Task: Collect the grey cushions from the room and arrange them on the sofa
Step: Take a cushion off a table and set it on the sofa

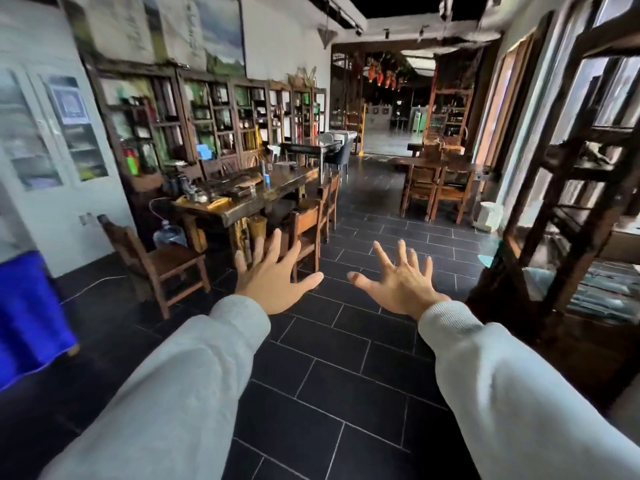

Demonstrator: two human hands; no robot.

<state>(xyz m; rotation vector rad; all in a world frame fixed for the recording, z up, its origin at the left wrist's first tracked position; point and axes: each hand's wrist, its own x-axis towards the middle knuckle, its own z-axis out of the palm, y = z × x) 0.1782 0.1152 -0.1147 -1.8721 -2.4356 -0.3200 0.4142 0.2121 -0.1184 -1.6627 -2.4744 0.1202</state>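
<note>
Both hands, left (273, 278) and right (401, 285), are stretched out empty with fingers spread over the dark floor (332, 375), probably just free for grabbing, since no grey cushions or sofa show up anywhere among the tables and chairs.

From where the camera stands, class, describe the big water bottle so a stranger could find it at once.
Start at the long dark wooden table on the left. At its near end, the water bottle stands on the floor between the table and a lone wooden chair. It is the only clear, bluish, rounded thing among brown wood.
</note>
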